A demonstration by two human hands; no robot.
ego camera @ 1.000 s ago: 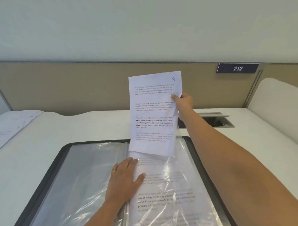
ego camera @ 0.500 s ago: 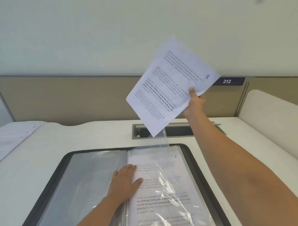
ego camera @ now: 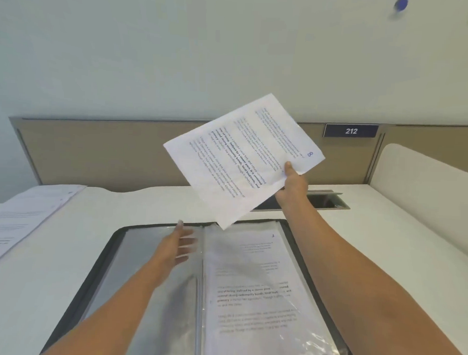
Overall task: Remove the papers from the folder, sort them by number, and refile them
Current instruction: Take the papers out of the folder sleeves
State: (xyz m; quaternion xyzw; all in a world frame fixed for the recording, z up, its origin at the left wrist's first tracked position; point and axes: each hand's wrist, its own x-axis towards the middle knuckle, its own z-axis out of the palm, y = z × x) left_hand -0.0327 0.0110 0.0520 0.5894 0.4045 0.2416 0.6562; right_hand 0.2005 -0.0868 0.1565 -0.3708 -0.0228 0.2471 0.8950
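Note:
A black folder (ego camera: pixel 104 263) with clear plastic sleeves lies open on the desk before me. Its right sleeve holds a printed sheet numbered 3 (ego camera: pixel 260 286); the left sleeve looks empty. My right hand (ego camera: pixel 293 184) pinches a printed sheet marked 8 (ego camera: pixel 242 156) by its edge and holds it tilted in the air above the folder's far edge. My left hand (ego camera: pixel 177 246) hovers blurred over the top of the left sleeve, fingers stretched out, holding nothing.
A stack of loose printed papers (ego camera: pixel 19 216) lies on the desk at the far left. A cable slot (ego camera: pixel 325 201) is sunk into the desk behind the folder. A beige partition with a 212 label (ego camera: pixel 350 131) closes the back; a white divider (ego camera: pixel 425 191) stands right.
The sheet marked 8 came fully out of the right sleeve and swung up and tilted. My left hand lifted off the folder's spine and moved up and left.

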